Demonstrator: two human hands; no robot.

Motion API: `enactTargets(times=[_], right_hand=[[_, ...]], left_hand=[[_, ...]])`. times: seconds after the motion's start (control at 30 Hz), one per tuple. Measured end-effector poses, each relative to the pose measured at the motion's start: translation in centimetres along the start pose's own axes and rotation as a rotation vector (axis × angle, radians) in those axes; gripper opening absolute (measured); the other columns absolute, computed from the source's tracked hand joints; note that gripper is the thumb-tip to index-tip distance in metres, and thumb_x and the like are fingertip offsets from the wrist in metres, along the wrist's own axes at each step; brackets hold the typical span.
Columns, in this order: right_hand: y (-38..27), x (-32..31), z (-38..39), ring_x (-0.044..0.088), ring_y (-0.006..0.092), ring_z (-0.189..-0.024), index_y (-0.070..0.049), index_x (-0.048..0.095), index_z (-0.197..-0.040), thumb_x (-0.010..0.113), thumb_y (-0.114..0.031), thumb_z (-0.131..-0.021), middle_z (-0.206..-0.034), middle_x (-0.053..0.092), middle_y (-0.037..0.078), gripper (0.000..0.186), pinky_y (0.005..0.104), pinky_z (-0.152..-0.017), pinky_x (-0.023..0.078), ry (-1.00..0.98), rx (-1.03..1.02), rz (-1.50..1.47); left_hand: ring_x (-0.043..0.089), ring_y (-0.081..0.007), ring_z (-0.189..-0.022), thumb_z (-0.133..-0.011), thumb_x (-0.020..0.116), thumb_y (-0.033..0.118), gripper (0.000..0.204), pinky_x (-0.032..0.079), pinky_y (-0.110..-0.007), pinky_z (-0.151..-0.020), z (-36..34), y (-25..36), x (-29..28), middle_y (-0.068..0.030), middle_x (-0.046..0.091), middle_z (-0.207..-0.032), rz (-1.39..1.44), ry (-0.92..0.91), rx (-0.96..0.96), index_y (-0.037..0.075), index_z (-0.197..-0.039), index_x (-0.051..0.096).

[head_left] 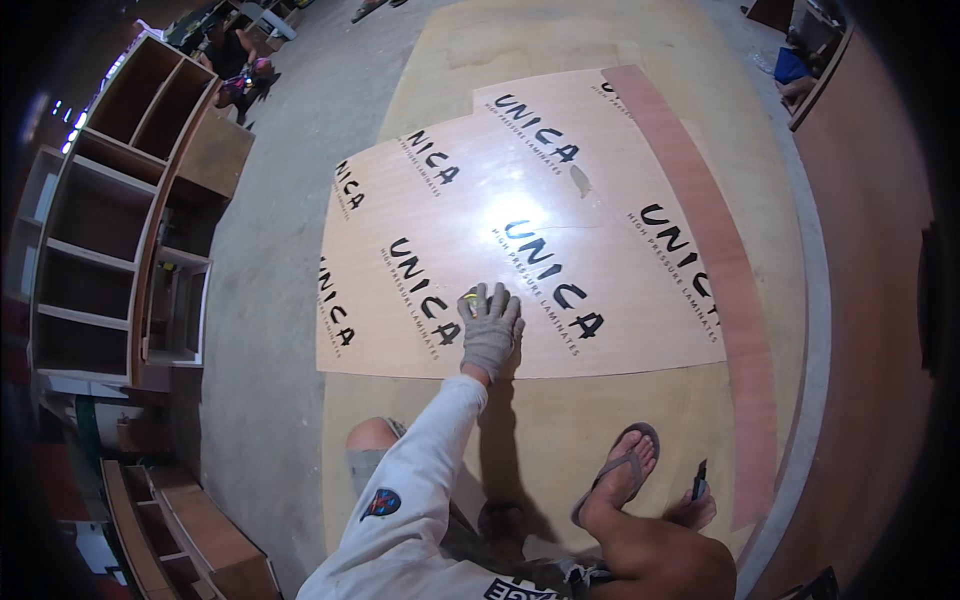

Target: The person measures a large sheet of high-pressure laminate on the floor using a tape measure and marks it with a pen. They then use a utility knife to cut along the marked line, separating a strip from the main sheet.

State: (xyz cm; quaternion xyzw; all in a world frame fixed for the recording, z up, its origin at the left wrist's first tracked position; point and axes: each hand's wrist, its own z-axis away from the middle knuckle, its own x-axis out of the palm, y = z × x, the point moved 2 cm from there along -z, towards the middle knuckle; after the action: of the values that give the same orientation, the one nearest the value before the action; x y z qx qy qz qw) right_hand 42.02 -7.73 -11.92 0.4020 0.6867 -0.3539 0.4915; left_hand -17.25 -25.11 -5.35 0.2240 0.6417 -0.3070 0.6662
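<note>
My left hand [489, 332], in a grey work glove, reaches down onto a large pale laminate sheet [620, 320] with dark lettering. Its fingers curl over a small yellow-and-dark thing that looks like a tape measure [471, 302], mostly hidden by the glove. Low on the right, partly behind my bent knee, my right hand [690, 512] grips a dark utility knife [699, 482] that points up. A long reddish-brown strip [745, 340] lies along the sheet's right side, overlapping its edge.
Under the sheet is a tan plywood board [420, 410] on the concrete floor [265, 330]. Open shelf cabinets [90, 255] stand at the left; another unit [200, 520] is below them. A brown panel [880, 300] borders the right. Another person [232, 60] sits at the far left.
</note>
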Motion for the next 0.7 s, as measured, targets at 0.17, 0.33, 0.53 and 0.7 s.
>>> enactTargets(times=[0.17, 0.33, 0.53, 0.7], right_hand=[[0.6, 0.4, 0.1, 0.053, 0.0449, -0.118, -0.004, 0.055, -0.143, 0.066, -0.024, -0.099, -0.124, 0.059, 0.021, 0.05, 0.0577, -0.103, 0.041, 0.026, 0.0, -0.028], [0.6, -0.1, 0.2, 0.052, 0.0454, -0.12, -0.005, 0.055, -0.143, 0.068, -0.025, -0.098, -0.124, 0.059, 0.021, 0.051, 0.0579, -0.105, 0.04, -0.06, 0.042, -0.024], [-0.7, -0.9, 0.0, 0.051, 0.046, -0.122, -0.005, 0.055, -0.143, 0.07, -0.026, -0.097, -0.125, 0.058, 0.022, 0.053, 0.0582, -0.107, 0.039, -0.223, 0.19, -0.026], [-0.8, -1.2, -0.4, 0.049, 0.0482, -0.124, -0.006, 0.057, -0.139, 0.076, -0.018, -0.091, -0.129, 0.056, 0.022, 0.053, 0.0623, -0.109, 0.037, -0.237, 0.175, -0.101]], left_hand=[[0.034, -0.0427, -0.154, -0.096, 0.061, 0.026, 0.054, 0.03, -0.075, -0.116, 0.8, -8.5, 0.8, -0.0123, 0.05, -0.159, -0.121, 0.018, -0.162, 0.019, -0.149, 0.056], [0.034, -0.0467, -0.156, -0.1, 0.054, 0.024, 0.057, 0.023, -0.066, -0.127, 3.3, -17.2, 1.0, -0.0157, 0.049, -0.161, -0.105, -0.214, -0.351, 0.013, -0.156, 0.049], [0.011, -0.0443, -0.165, -0.109, 0.045, 0.045, 0.072, 0.003, -0.066, -0.129, -1.1, -11.0, 1.3, -0.0207, 0.026, -0.176, 0.001, -0.179, -0.524, 0.003, -0.166, 0.035], [0.006, -0.0476, -0.165, -0.107, 0.046, 0.059, 0.09, -0.001, -0.064, -0.13, -12.1, 2.6, 2.3, -0.0253, 0.014, -0.178, 0.289, 0.013, -0.348, -0.003, -0.169, 0.022]])
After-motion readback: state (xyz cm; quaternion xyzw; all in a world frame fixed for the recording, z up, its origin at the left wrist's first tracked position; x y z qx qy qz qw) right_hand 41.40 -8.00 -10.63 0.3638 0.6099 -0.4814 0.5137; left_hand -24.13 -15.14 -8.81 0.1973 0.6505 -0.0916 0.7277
